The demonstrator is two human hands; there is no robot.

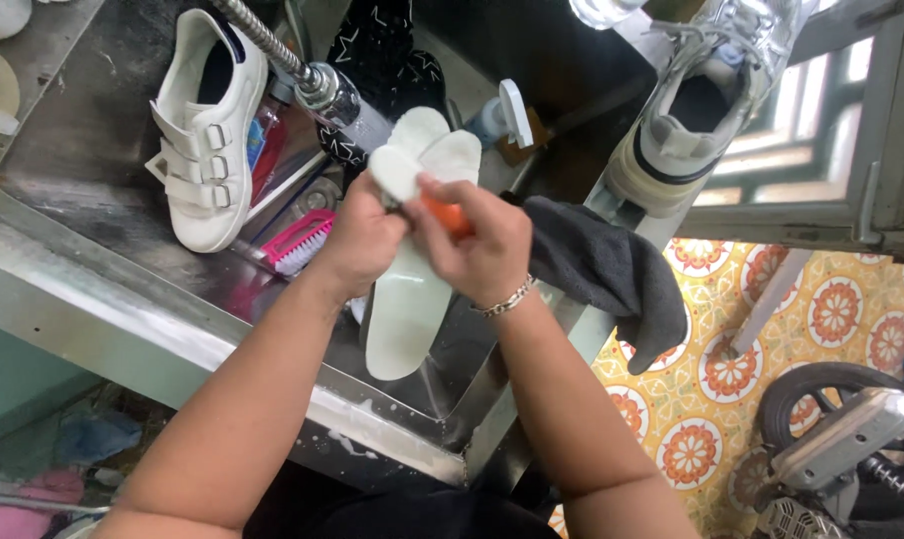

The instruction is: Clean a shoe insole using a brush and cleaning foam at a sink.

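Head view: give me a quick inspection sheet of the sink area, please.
Surface: wet steel sink, foam on the front rim.
Job's things: two white insoles held together over the basin; orange brush.
Clutter: white strap shoe, pink brush, dark cloth, silver sneaker.
Hands: left hand grips the insoles; right hand grips the orange brush.
Cables: metal spray hose.
Surroundings: patterned floor tiles, wheeled machine.

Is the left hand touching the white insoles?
Touching. The head view shows the left hand gripping the white insoles partway along, fingers wrapped over their edge, with no gap between them.
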